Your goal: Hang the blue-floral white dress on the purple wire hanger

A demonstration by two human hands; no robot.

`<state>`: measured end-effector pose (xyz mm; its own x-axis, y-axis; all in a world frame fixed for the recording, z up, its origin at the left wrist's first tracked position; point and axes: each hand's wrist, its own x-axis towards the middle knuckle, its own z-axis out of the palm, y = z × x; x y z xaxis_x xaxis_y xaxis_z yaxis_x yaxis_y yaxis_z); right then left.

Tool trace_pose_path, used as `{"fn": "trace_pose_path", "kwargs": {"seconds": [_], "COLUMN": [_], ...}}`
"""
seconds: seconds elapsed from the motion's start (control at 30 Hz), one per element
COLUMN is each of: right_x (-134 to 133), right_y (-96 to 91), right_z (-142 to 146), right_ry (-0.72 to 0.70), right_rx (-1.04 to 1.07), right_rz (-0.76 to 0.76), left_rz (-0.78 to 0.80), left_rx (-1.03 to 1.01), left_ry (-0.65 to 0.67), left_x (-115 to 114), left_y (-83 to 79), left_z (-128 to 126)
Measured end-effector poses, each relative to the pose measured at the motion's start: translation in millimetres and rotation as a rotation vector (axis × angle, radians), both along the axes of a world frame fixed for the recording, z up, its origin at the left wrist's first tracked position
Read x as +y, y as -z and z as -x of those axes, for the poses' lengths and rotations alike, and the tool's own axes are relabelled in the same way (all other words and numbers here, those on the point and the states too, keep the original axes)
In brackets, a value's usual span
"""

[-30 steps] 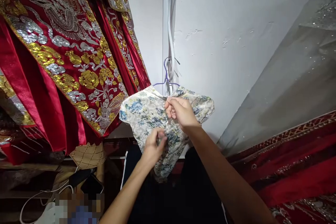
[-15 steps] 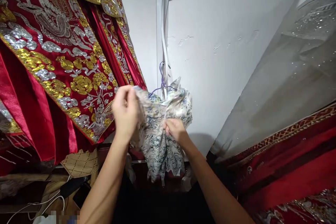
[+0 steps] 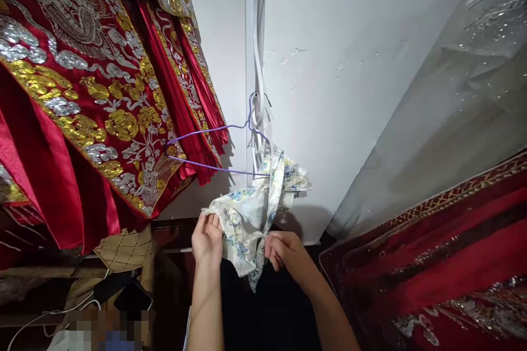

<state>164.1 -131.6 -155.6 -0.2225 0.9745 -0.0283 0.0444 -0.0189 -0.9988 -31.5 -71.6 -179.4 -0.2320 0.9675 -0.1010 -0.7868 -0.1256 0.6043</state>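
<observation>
A small cream garment with a blue flower print (image 3: 251, 214) hangs crumpled from the right end of a thin purple wire hanger (image 3: 214, 148). The hanger's left arm is bare and its hook sits on a white cord (image 3: 257, 55) against the white wall. My left hand (image 3: 207, 241) is closed on the garment's left edge. My right hand (image 3: 286, 252) pinches the cloth lower down on the right. Both hands are below the hanger.
Red robes with gold and silver embroidery (image 3: 90, 88) hang close on the left. A pale sheer sequinned cloth (image 3: 453, 104) and more red embroidered fabric (image 3: 432, 263) fill the right. Low on the left are a quilted tan item (image 3: 125, 249), cables and dark clutter.
The garment has slid off the hanger's left arm, which now shows bare, and bunched at the right end. Both my hands have dropped lower with the cloth.
</observation>
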Motion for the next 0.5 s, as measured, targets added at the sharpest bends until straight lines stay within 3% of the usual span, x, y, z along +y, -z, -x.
{"fn": "trace_pose_path", "kwargs": {"seconds": [0.13,0.23,0.3,0.4,0.5], "right_x": [7.7,12.3,10.7,0.4,-12.4], "right_y": [0.4,1.0,0.3,-4.7,-15.3], "right_z": [2.3,9.8,12.4,9.8,4.1], "right_ry": [0.118,0.184,0.140,-0.032,-0.148], "right_rx": [-0.045,0.171,0.304,0.494,0.582], "right_rz": [-0.090,-0.072,0.026,0.217,0.298], "left_rz": [-0.222,-0.408,-0.502,-0.566,-0.546], "left_rx": [0.079,0.409,0.684,0.992,1.132], "left_ry": [0.140,0.337,0.442,0.436,0.295], "left_x": [-34.0,-65.0,-83.7,-101.1,-101.9], "left_y": [-43.7,-69.2,-79.6,-91.1,-97.0], "left_z": [-24.5,-42.2,-50.9,-54.1,-44.2]}}
